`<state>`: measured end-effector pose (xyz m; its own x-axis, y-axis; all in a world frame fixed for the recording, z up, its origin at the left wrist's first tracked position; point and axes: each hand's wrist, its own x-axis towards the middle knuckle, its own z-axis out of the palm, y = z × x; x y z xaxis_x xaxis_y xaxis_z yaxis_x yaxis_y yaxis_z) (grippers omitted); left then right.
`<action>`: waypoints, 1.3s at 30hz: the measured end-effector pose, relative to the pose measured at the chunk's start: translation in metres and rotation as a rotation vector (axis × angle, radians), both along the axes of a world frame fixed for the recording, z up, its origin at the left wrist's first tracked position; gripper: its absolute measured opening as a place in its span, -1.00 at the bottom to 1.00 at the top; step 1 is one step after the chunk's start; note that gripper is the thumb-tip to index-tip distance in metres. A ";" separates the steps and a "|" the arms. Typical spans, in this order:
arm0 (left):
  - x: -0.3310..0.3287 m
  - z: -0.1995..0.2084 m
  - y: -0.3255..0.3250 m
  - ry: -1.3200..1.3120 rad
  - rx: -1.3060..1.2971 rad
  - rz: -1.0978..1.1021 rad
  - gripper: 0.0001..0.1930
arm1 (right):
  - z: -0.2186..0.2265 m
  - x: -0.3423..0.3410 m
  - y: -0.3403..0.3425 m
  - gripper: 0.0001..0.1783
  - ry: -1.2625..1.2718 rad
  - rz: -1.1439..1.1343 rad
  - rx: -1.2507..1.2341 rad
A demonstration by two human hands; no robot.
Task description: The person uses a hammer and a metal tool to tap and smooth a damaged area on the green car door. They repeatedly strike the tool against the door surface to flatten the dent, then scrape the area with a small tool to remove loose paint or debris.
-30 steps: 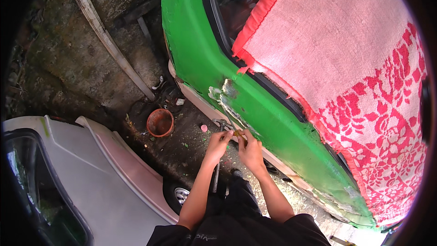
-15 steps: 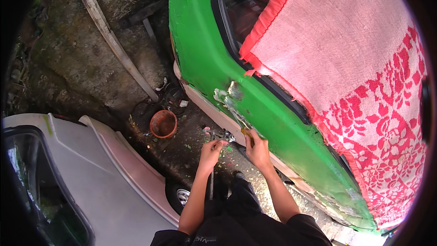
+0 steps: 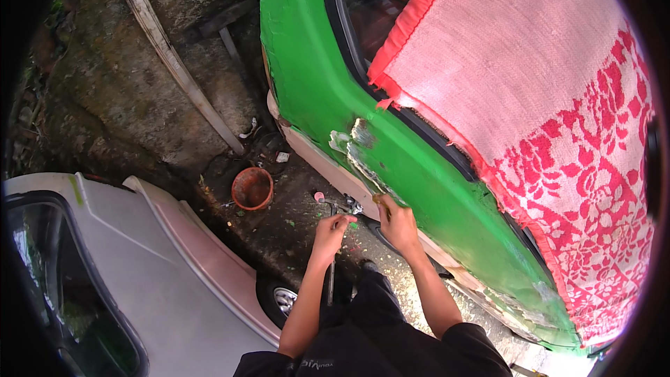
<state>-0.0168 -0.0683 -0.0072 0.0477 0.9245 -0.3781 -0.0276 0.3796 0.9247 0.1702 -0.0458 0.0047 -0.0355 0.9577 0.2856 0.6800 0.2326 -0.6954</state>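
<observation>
In my right hand (image 3: 399, 229) is a screwdriver (image 3: 379, 198), gripped by its amber handle. Its thin shaft points up and left along the green car body (image 3: 426, 181), and I cannot make out its tip. A rough patch of chipped paint and bare metal (image 3: 361, 134) lies beyond it, with a pale scraped strip running down toward my hand. My left hand (image 3: 331, 235) hovers left of the right one, fingers curled together, away from the panel. Whatever those fingers hold, if anything, is hidden.
A red and pink patterned towel (image 3: 537, 98) drapes over the green car. A silver car (image 3: 167, 265) stands at lower left. Between them sit an orange-brown bucket (image 3: 252, 188) and a metal rod-like tool (image 3: 332, 265). A long curved strip (image 3: 171, 56) leans at upper left.
My right hand has shifted slightly down and right, with the screwdriver. The left hand has moved a little to the right and stays curled. The paint patch shows less covered by the shaft.
</observation>
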 end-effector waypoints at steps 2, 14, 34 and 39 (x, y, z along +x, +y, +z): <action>0.003 0.003 -0.001 0.007 -0.001 0.012 -0.74 | 0.000 -0.002 0.006 -0.77 -0.006 -0.005 -0.042; -0.001 0.016 -0.001 0.002 -0.036 0.015 -0.76 | -0.008 -0.007 -0.004 -0.78 -0.068 -0.033 -0.074; 0.010 0.006 -0.003 0.002 -0.072 -0.036 -0.72 | -0.020 -0.005 -0.022 -0.81 0.073 -0.090 0.016; 0.020 0.000 -0.001 0.000 -0.033 -0.031 -0.68 | -0.003 -0.009 -0.033 -0.76 0.256 -0.086 -0.241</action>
<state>0.0032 -0.0692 -0.0068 0.0763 0.9094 -0.4088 -0.0149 0.4110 0.9115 0.1610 -0.0791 0.0014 0.0917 0.9950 0.0408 0.4865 -0.0090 -0.8737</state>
